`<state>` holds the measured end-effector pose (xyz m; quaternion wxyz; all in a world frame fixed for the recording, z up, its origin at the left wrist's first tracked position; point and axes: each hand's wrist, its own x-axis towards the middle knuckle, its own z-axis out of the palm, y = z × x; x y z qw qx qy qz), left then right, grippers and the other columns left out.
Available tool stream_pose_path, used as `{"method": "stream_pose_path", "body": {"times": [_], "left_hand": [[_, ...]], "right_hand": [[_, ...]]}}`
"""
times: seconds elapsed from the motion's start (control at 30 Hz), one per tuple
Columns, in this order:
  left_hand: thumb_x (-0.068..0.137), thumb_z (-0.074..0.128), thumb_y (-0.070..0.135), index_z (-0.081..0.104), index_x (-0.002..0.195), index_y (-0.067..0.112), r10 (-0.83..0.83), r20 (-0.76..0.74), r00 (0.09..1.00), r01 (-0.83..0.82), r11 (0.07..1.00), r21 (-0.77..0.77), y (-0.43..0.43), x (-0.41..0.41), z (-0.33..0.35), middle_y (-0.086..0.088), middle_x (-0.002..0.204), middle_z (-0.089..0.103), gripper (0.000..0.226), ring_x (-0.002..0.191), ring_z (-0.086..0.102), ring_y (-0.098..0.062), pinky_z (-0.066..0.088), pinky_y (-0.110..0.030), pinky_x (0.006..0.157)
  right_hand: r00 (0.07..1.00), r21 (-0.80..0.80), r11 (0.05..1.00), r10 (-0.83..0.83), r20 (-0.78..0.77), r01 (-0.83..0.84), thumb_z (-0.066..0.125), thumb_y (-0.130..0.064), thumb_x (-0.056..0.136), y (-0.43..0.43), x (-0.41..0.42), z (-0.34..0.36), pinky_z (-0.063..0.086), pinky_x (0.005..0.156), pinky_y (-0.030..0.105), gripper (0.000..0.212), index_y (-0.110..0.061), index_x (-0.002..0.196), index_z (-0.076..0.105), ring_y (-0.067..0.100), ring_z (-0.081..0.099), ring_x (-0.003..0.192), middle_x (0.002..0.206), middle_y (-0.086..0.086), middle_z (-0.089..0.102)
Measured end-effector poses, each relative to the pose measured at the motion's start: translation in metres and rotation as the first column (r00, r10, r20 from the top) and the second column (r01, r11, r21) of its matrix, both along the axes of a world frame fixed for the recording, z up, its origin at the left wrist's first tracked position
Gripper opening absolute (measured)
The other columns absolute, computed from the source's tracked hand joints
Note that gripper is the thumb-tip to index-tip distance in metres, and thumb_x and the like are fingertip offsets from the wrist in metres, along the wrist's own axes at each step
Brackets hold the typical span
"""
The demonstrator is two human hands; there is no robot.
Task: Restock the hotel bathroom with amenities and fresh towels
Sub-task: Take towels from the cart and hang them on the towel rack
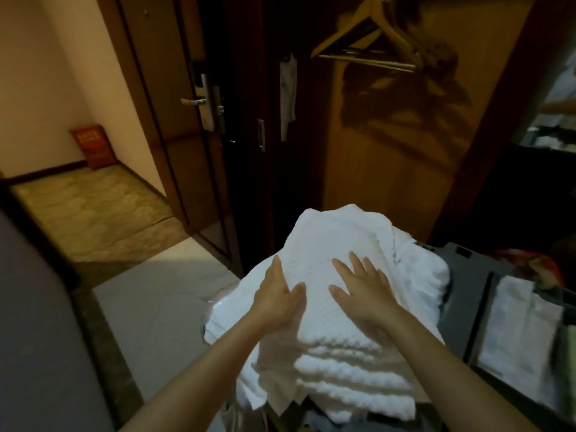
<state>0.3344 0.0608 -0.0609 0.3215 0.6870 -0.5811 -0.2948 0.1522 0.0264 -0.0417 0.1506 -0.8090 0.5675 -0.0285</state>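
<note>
Dim wooden closet doors [389, 151] stand ahead, with hangers [371, 35] above. Both palms lie flat on the white towels [327, 322] heaped on my cart: left hand [279, 299] resting with fingers together, right hand [361, 289] splayed. A grey bin [480, 275] beside them holds folded white linen [517, 325].

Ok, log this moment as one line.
stage: picking towels | left hand: flat on towel stack | right hand: flat on stack | nothing gripped
</note>
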Motion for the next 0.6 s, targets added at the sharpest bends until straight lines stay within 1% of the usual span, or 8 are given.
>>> {"method": "stream_pose_path", "body": {"times": [0.07, 0.17, 0.2, 0.33, 0.43, 0.5, 0.53, 0.6], "left_hand": [[0.087, 0.047, 0.047, 0.026, 0.139, 0.029, 0.022, 0.007, 1.000, -0.022, 0.999, -0.024, -0.008, 0.000, -0.006, 0.004, 0.139, 0.040, 0.058, 0.124, 0.045, -0.020, 0.041, -0.046, 0.103], [0.081, 0.034, 0.066, 0.027, 0.141, 0.031, 0.060, 0.009, 0.998, -0.060, 0.997, -0.040, -0.018, 0.002, -0.018, 0.007, 0.140, 0.042, 0.070, 0.125, 0.045, -0.015, 0.041, -0.044, 0.103], [0.081, 0.031, 0.068, 0.029, 0.140, 0.030, 0.069, 0.009, 0.998, -0.068, 0.997, -0.034, -0.022, 0.003, -0.022, 0.007, 0.138, 0.045, 0.070, 0.124, 0.046, -0.015, 0.042, -0.044, 0.102], [0.089, 0.036, 0.055, 0.041, 0.133, 0.026, 0.078, 0.037, 0.996, -0.076, 0.994, -0.074, -0.044, 0.001, -0.019, 0.004, 0.130, 0.053, 0.053, 0.119, 0.050, -0.017, 0.045, -0.044, 0.098], [0.084, 0.033, 0.059, 0.049, 0.126, 0.029, 0.039, 0.041, 0.998, -0.035, 0.996, -0.088, -0.064, 0.005, -0.018, 0.008, 0.119, 0.060, 0.054, 0.107, 0.058, -0.013, 0.051, -0.041, 0.089], [0.078, 0.030, 0.062, 0.056, 0.118, 0.028, 0.024, 0.024, 0.999, -0.023, 0.999, -0.041, -0.079, 0.009, -0.020, 0.008, 0.108, 0.065, 0.059, 0.097, 0.063, -0.012, 0.055, -0.040, 0.081], [0.077, 0.032, 0.061, 0.058, 0.113, 0.026, 0.026, 0.006, 1.000, -0.026, 1.000, 0.004, -0.086, 0.011, -0.018, 0.007, 0.103, 0.066, 0.056, 0.091, 0.064, -0.012, 0.056, -0.040, 0.078], [0.084, 0.043, 0.048, 0.060, 0.103, 0.018, 0.056, -0.063, 0.996, -0.051, 0.995, 0.091, -0.096, 0.013, -0.006, 0.002, 0.094, 0.067, 0.039, 0.083, 0.065, -0.013, 0.055, -0.034, 0.065]], "right_hand": [[1.000, -0.056, 0.998, -0.014, 0.005, 0.014, 0.022, -0.052, 0.096, -0.012, 0.004, -0.006, 0.002, 0.117, 0.046, 0.060, -0.032, 0.149, 0.003, 0.026, -0.008, 0.145, 0.159, 0.003, -0.007], [1.000, -0.086, 0.996, -0.011, -0.017, 0.009, 0.019, -0.056, 0.095, -0.031, 0.007, -0.010, 0.005, 0.117, 0.048, 0.063, -0.030, 0.150, 0.005, 0.028, -0.003, 0.145, 0.159, 0.005, 0.001], [1.000, -0.080, 0.997, -0.013, -0.028, 0.011, 0.019, -0.057, 0.094, -0.036, 0.008, -0.011, 0.005, 0.117, 0.049, 0.063, -0.029, 0.150, 0.005, 0.029, -0.002, 0.145, 0.159, 0.005, 0.003], [0.997, -0.083, 0.995, -0.059, -0.046, 0.055, 0.017, -0.059, 0.093, -0.052, 0.017, -0.012, 0.004, 0.116, 0.052, 0.066, -0.027, 0.150, 0.006, 0.032, 0.000, 0.145, 0.158, 0.006, 0.009], [0.991, -0.054, 0.994, -0.097, -0.089, 0.092, 0.016, -0.061, 0.092, -0.066, 0.026, -0.010, 0.005, 0.115, 0.054, 0.069, -0.025, 0.150, 0.007, 0.035, 0.002, 0.144, 0.157, 0.008, 0.013], [0.987, -0.053, 0.992, -0.119, -0.103, 0.114, 0.014, -0.062, 0.092, -0.072, 0.033, -0.010, 0.005, 0.114, 0.055, 0.069, -0.024, 0.150, 0.006, 0.036, 0.003, 0.144, 0.157, 0.010, 0.014], [0.986, -0.059, 0.991, -0.128, -0.107, 0.123, 0.013, -0.062, 0.092, -0.074, 0.035, -0.010, 0.004, 0.114, 0.055, 0.069, -0.025, 0.150, 0.005, 0.036, 0.003, 0.144, 0.157, 0.011, 0.014], [0.984, -0.064, 0.989, -0.137, -0.110, 0.131, 0.012, -0.062, 0.092, -0.077, 0.037, -0.011, 0.003, 0.115, 0.054, 0.069, -0.025, 0.150, 0.004, 0.035, 0.003, 0.144, 0.157, 0.011, 0.013]]}}
